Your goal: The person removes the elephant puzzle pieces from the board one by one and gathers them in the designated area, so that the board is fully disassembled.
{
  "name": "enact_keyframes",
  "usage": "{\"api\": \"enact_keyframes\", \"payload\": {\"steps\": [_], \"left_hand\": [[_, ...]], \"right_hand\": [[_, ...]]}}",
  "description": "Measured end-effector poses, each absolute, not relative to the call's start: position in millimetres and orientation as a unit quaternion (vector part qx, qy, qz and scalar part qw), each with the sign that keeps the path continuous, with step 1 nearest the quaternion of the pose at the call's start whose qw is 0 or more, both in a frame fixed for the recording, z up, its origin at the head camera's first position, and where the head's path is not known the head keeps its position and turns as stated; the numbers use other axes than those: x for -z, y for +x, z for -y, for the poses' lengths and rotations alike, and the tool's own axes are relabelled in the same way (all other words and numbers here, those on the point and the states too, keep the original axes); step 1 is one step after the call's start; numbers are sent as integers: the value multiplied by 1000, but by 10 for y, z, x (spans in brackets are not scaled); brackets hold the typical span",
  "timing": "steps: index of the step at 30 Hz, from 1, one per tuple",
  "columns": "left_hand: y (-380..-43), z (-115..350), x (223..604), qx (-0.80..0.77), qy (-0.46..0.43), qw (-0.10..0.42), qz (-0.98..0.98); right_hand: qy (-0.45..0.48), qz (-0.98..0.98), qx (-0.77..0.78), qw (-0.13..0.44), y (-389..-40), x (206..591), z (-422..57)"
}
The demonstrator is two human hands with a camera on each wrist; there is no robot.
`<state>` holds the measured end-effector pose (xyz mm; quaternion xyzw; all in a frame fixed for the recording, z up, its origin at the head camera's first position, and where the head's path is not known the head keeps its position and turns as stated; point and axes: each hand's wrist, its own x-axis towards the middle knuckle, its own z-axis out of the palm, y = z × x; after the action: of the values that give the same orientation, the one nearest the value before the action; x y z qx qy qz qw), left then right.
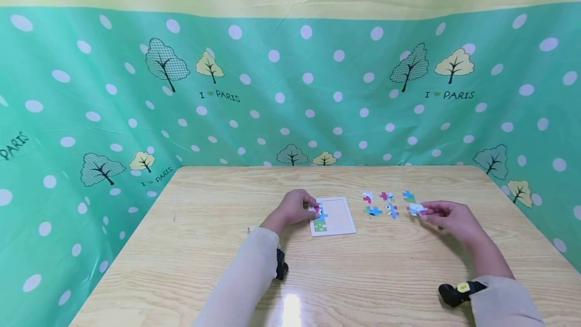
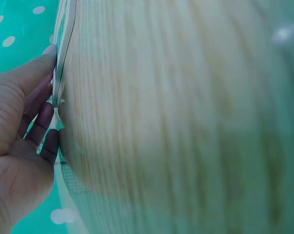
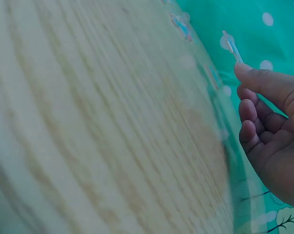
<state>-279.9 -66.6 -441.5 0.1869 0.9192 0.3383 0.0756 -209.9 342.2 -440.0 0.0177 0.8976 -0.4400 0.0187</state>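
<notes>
My left hand (image 1: 292,207) is at the left edge of a white puzzle tray (image 1: 351,227), its thumb and forefinger gripping there. Inside the tray's left side lie joined puzzle pieces (image 1: 320,225) in green, blue and red, partly covered by the fingertips. In the left wrist view the tray (image 2: 65,53) shows edge-on, with the other fingers loosely bent beside it. Over to the right, my right hand (image 1: 454,218) pinches a white and pink puzzle piece (image 1: 415,209) between thumb and fingers. The right wrist view shows that piece (image 3: 231,46) side-on, beyond the thumb tip.
Several loose puzzle pieces (image 1: 373,211) lie between the tray and my right hand, among them a blue and green piece (image 1: 409,196). The wooden table (image 1: 190,226) reaches back to a green dotted curtain (image 1: 254,90). A small mark (image 1: 248,229) shows left of my left wrist.
</notes>
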Motion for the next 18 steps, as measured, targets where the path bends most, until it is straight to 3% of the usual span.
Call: {"api": "enact_keyframes", "payload": {"steps": [18], "left_hand": [[-2807,667,4428,-340,185,78,-919]], "right_hand": [[5,-925,380,0,-2289,4507,-3422]]}}
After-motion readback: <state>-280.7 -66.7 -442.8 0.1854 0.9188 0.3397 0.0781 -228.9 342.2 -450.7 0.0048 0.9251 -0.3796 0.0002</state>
